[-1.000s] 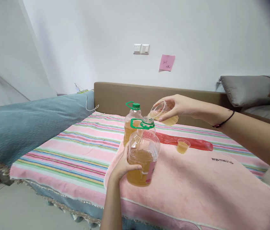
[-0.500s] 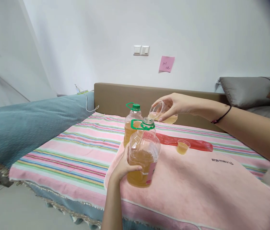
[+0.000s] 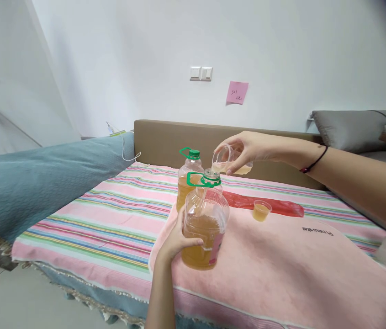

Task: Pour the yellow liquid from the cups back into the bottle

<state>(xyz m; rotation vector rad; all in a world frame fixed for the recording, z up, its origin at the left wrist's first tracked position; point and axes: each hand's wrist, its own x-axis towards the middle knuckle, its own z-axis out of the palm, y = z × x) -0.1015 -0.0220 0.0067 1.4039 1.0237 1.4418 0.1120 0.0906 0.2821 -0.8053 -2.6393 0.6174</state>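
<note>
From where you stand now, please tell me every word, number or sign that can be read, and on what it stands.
"301": handwritten on the note; the mark below is unclear.
"Anewstar", most likely: upside down on the mat, letters slightly blurred.
Label on the front bottle: any text is too small and blurred.

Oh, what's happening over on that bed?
Someone's right hand tips a clear cup of yellowish liquid over the open mouth of a big bottle, which the left hand steadies. A second bottle, its green cap on, stands behind it. A small cup of similar liquid sits near a red plastic strip.
</note>
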